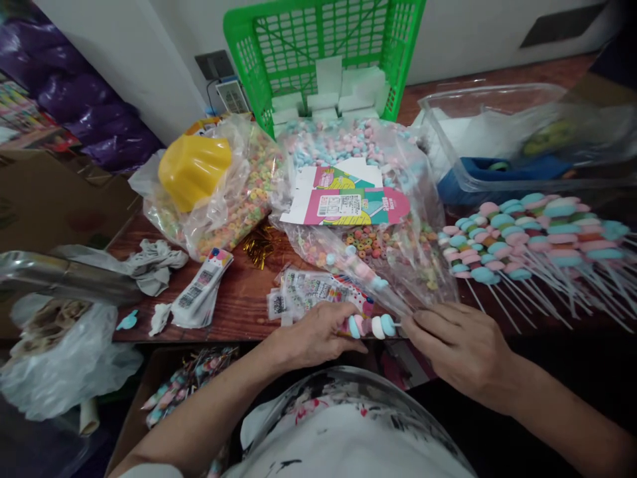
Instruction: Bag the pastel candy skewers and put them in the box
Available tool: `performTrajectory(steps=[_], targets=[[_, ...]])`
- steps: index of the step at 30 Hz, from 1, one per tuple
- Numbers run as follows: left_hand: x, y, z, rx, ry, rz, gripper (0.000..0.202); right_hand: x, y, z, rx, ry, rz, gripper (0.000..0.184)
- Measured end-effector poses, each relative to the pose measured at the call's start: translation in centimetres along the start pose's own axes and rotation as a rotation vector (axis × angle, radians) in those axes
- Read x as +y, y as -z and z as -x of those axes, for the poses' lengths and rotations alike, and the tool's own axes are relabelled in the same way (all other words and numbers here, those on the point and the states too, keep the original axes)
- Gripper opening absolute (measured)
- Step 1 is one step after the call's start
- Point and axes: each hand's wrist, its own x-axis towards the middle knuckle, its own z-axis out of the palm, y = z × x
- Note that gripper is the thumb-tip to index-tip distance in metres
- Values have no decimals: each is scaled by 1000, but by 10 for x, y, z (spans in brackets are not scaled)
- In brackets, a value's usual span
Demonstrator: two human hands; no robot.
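Observation:
At the table's front edge I hold a marshmallow skewer point(382, 326) lying roughly level, with blue, pink and white pieces on a thin white stick. My left hand point(313, 335) is closed around its left end. My right hand point(462, 348) pinches the stick at its right end, and the fingertips partly hide it. Just behind the hands, a clear plastic sleeve point(385, 295) lies slanted, with another marshmallow skewer point(361, 269) at its upper end. Printed clear bags point(313, 287) lie flat behind my left hand.
Many finished marshmallow skewers point(527, 239) are piled at right, sticks toward me. Bags of cereal rings point(259, 186) and marshmallows point(338, 143) stand behind, with printed cards point(348, 202) on top. A green basket point(318, 33), clear tub point(497, 179), and label stack point(202, 292) surround them.

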Motion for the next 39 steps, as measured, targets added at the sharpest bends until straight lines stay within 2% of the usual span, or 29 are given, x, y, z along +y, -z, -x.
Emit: performTrajectory(steps=[3, 7, 10, 14, 18, 20, 23, 27, 29, 32, 34, 35, 37, 39], targets=[[10, -1, -4, -52, -16, 8, 39, 3, 4, -1, -108, -7, -91, 26], [16, -4, -6, -148, -62, 50, 74, 13, 13, -6, -306, -130, -194, 26], [14, -9, -4, -191, -55, 15, 94, 21, 17, -8, -353, -146, -182, 26], [11, -16, -1, -224, -98, 50, 102, 25, 19, -10, -251, -54, -14, 32], [16, -14, -2, -205, -90, 180, 114, 28, 24, -12, -171, 41, 94, 21], [19, -13, -4, -216, -88, 296, 116, 28, 28, -12, -165, 37, 21, 22], [21, -15, -10, -251, -120, 420, 114, 23, 32, -10, -202, -29, -230, 24], [25, -18, -13, -191, -170, 316, 113, 18, 30, -5, -260, -165, -417, 19], [27, -12, -10, -147, -151, 271, 116, 20, 27, -2, -216, -202, -427, 18], [27, 7, -2, -110, -52, 221, 129, 25, 23, 3, -55, -226, -436, 18], [22, 18, 3, -144, 37, 240, 124, 26, 22, 5, 54, -203, -385, 21], [19, 20, 5, -184, 84, 282, 114, 26, 21, 6, 89, -179, -333, 23], [11, 18, 6, -274, 166, 415, 81, 24, 19, 7, 141, -118, -223, 28], [5, 10, 6, -279, 198, 523, 48, 22, 19, 8, 163, -44, -135, 30]])
